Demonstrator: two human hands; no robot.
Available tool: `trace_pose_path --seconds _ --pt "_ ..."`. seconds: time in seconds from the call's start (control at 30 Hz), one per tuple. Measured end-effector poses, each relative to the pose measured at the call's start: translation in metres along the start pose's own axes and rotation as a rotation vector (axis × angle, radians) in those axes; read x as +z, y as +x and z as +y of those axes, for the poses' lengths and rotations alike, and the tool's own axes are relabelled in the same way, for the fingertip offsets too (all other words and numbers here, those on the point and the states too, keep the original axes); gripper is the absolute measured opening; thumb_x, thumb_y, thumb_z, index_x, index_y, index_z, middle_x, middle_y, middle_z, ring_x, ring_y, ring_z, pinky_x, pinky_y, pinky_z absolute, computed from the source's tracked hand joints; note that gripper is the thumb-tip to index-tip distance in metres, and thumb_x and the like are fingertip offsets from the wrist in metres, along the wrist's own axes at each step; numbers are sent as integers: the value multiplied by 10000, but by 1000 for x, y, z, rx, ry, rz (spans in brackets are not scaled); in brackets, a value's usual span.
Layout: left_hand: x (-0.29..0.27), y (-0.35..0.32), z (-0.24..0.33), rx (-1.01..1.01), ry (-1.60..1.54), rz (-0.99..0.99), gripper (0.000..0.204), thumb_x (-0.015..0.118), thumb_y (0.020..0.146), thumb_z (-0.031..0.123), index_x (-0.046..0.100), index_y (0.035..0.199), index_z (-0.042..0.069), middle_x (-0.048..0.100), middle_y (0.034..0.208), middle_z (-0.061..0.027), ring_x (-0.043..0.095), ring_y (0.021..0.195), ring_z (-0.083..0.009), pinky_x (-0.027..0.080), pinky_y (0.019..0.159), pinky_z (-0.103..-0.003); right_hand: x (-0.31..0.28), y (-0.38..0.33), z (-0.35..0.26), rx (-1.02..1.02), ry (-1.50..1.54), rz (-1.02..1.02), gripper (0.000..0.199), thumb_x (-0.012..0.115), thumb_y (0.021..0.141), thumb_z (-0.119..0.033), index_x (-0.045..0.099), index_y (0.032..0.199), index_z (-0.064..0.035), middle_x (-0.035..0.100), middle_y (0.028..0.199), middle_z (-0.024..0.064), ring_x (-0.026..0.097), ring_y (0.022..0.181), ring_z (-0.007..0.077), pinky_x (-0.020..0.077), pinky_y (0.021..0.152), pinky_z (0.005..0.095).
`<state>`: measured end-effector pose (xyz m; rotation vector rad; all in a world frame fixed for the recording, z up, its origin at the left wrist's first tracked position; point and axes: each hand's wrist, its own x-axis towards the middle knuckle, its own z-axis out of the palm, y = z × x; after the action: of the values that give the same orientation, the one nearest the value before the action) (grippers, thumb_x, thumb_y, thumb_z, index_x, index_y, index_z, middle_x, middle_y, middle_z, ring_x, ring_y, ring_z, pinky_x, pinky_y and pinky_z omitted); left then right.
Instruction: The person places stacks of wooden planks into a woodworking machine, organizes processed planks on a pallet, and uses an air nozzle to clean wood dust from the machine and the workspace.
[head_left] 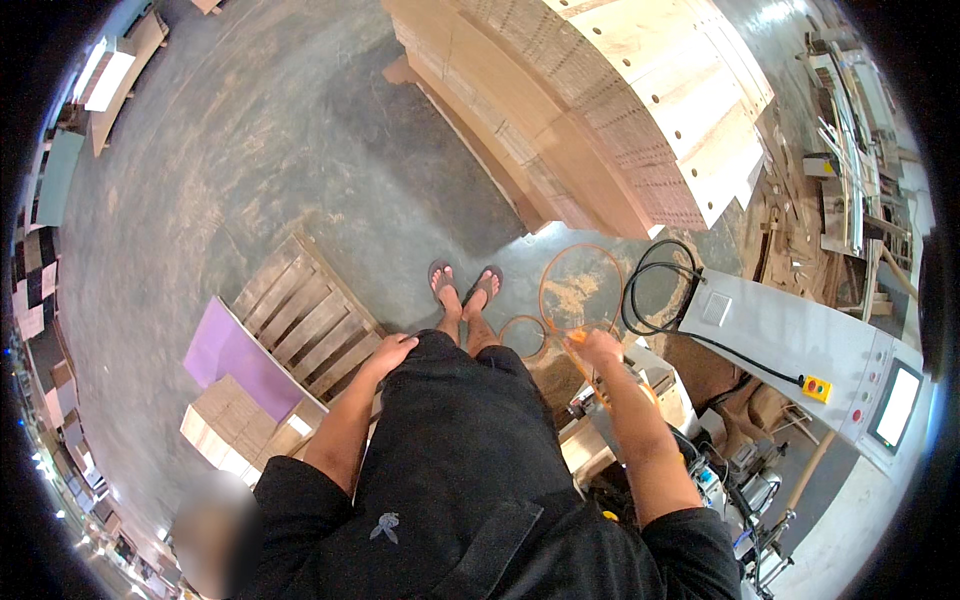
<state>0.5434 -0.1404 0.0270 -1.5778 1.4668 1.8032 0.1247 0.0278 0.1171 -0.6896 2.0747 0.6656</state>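
My right hand is closed around the orange hose, which hangs in loops over the floor in front of it. A thicker orange part shows at the fingertips; its exact kind is too small to tell. My left hand rests against the side of my black shorts, fingers lying on the cloth and holding nothing that I can see. A slatted wooden pallet lies beside that hand. Below my right forearm is a machine with metal parts and cables, partly hidden by the arm.
Ahead stands a large stack of wooden panels. To the right, a grey control cabinet carries a screen and buttons, with a black cable looped beside it. A purple sheet and stacked boards lie left. Scrap wood covers the floor at right.
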Motion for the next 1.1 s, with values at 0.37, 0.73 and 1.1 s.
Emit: trace_pose_path --seconds 0.37,0.73,1.1 --pt "-13 -17 18 177 -44 115 462 531 919 363 576 1161 -28 613 1165 -159 562 1099 -253 402 947 -328 135 -104 144 127 1030 -810 643 397 838 -728 460 617 -127 419 474 16 387 339 145 319 317 293" --pt "-32 -33 -16 -10 -272 -42 384 503 929 287 586 1151 -14 616 1106 -87 555 1010 -180 418 881 -315 317 -64 0 329 1524 -302 654 444 816 -731 534 664 -101 406 485 22 367 360 141 308 327 313" --pt "6 -97 191 469 116 -586 413 470 953 201 479 1308 -10 533 1287 -115 482 1167 -195 334 1018 -302 -53 -104 138 -120 478 -256 790 447 748 -797 594 647 -28 532 532 73 539 479 177 464 477 387"
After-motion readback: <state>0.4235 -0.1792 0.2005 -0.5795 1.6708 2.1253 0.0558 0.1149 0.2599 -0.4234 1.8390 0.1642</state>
